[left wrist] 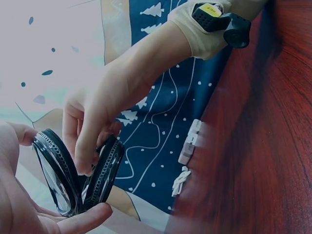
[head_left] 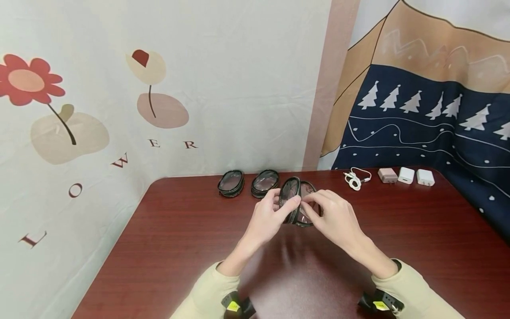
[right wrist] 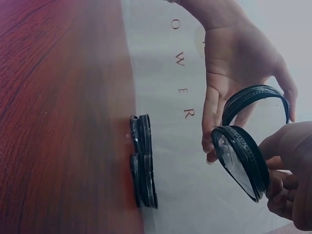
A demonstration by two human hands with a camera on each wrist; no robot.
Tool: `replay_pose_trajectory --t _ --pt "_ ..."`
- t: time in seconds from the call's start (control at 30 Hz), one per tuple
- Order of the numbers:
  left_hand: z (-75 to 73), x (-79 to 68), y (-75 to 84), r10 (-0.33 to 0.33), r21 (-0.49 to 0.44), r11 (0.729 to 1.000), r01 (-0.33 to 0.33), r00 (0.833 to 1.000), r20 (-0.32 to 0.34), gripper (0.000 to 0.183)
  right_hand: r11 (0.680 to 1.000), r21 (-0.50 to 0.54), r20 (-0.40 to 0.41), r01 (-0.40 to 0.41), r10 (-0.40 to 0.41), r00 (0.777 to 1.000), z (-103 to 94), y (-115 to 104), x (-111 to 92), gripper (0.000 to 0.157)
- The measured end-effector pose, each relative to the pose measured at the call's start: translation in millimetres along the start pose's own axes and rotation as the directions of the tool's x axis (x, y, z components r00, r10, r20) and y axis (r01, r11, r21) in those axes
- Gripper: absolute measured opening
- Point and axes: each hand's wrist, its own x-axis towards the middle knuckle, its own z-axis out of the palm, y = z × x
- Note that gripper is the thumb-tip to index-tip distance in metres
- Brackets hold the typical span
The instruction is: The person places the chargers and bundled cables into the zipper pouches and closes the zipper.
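Note:
A round clear zip pouch [head_left: 288, 191] with black trim hangs over the table, spread wide into two halves like a clamshell. My left hand [head_left: 268, 218] holds the left half, thumb on its near edge and fingers behind it. My right hand [head_left: 338, 218] is at the right half, with thumb and index finger at the inner side of the opening. In the left wrist view, the right fingers dip between the two zipper rims, and the other half of the pouch [left wrist: 106, 170] is gripped at its edge. No separate item shows inside the clear panels.
Two more round clear pouches, one at left [head_left: 231, 182] and one beside it [head_left: 265, 182], lie at the table's back edge. At the back right are a coiled white cable [head_left: 353, 180], a pinkish charger [head_left: 388, 176] and two white chargers [head_left: 406, 175]. A printed curtain [head_left: 247, 88] hangs behind.

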Motion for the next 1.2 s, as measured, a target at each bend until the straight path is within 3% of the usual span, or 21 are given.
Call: replay_pose_trajectory --t 0.23,1.2 --pt "-2.6 0.7 0.8 -0.021 0.017 1.000 0.021 1.000 -0.001 0.070 0.997 0.071 -0.044 0.021 -0.018 0.999 -3.4 1.6 3.1 0.018" --pt "-4.8 1.3 1.7 -0.021 0.014 1.000 0.021 1.000 -0.012 0.065 0.995 0.030 -0.106 -0.097 0.100 0.989 -27.9 31.9 19.4 0.019"
